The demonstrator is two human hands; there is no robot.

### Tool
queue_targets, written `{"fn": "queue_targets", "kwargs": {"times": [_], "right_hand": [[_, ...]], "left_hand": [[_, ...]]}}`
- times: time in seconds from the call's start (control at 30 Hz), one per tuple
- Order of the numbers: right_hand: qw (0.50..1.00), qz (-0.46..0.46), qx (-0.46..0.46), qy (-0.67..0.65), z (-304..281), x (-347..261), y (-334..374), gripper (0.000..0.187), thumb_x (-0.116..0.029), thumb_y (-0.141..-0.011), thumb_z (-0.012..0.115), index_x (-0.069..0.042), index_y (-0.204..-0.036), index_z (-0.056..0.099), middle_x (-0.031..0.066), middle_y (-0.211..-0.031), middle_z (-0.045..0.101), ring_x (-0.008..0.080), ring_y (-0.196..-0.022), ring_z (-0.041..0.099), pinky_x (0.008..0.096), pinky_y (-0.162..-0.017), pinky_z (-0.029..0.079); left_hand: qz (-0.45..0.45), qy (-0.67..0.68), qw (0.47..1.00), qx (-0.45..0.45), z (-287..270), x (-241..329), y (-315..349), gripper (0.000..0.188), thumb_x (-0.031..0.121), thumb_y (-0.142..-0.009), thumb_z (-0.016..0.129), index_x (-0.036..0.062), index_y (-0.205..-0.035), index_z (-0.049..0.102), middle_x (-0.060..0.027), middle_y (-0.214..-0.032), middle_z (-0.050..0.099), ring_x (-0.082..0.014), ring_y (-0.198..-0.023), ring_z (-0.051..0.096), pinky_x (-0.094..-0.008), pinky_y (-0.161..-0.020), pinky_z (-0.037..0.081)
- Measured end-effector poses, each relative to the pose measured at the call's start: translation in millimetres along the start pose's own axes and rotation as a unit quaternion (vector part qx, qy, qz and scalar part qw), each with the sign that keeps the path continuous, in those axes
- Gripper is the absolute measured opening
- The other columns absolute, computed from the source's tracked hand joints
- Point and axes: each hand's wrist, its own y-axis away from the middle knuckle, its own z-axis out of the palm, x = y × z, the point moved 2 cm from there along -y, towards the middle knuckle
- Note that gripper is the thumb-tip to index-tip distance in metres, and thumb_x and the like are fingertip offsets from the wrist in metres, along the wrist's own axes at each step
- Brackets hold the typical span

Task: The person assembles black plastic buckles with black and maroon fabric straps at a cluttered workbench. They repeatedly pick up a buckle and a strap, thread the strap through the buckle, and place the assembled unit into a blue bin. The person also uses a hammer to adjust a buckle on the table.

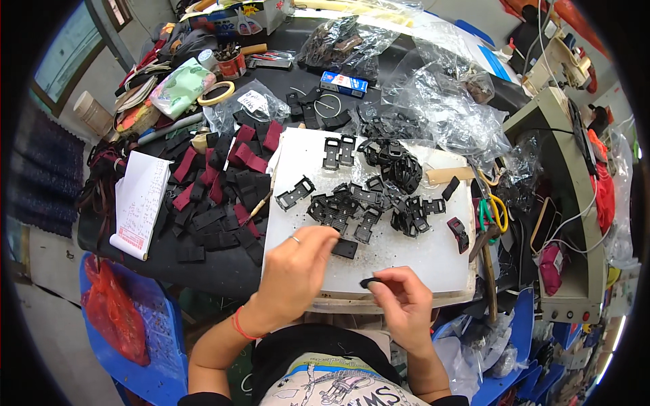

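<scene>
Black strap piece (367, 282) pinched at board (433, 260) edge

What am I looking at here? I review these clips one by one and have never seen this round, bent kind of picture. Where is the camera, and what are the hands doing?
There is no machine: a person works with two bare hands. The single picture comes from a wide fisheye camera worn on the head, looking down, so straight edges bend toward the rim.

In front lies a white work board with a heap of small black plastic buckle parts. Left of it is a pile of black and dark red strap pieces and a notepad; to the right lie yellow-handled scissors. Clear plastic bags lie farther back.

The left hand reaches to the edge of the heap, beside a flat black piece. The right hand pinches a small black part in a fingertip grip.
</scene>
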Motion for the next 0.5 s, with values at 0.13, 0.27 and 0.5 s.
{"fn": "queue_targets", "kwargs": {"times": [0.13, 0.27, 0.5], "right_hand": [[0.998, -0.058, -0.01, 0.027, 10.2, -16.0, -6.3, 0.015, 0.002, -0.08, 0.068, 0.002, -0.094, 0.062, 0.009, -0.083, 0.063, 0.0123, -0.068, 0.061, 0.0243, -0.062, 0.049], [0.999, -0.034, 0.025, 0.026, -3.4, -8.5, 6.5, 0.014, 0.003, -0.079, 0.068, 0.001, -0.092, 0.062, 0.0086, -0.083, 0.063, 0.0119, -0.066, 0.06, 0.0235, -0.061, 0.048], [0.997, -0.064, -0.032, 0.036, 10.7, -14.9, 0.4, 0.014, 0.003, -0.08, 0.067, 0.001, -0.093, 0.063, 0.0097, -0.085, 0.062, 0.013, -0.067, 0.06, 0.0242, -0.06, 0.049]], "left_hand": [[0.067, -0.125, 0.988, -0.064, 18.7, 13.2, 4.0, 0.024, 0.008, -0.077, 0.067, 0.0019, -0.1, 0.06, -0.011, -0.096, 0.061, -0.0261, -0.085, 0.06, -0.0325, -0.066, 0.05], [0.074, -0.215, 0.968, -0.107, 27.8, 6.7, 8.3, 0.026, 0.009, -0.077, 0.068, 0.0015, -0.1, 0.061, -0.011, -0.094, 0.061, -0.0262, -0.085, 0.06, -0.0318, -0.065, 0.05], [-0.136, 0.255, 0.957, 0.002, -9.8, 2.9, 8.6, 0.018, 0.007, -0.09, 0.059, -0.0035, -0.104, 0.062, -0.0116, -0.092, 0.065, -0.0198, -0.084, 0.065, -0.0278, -0.074, 0.055]]}}
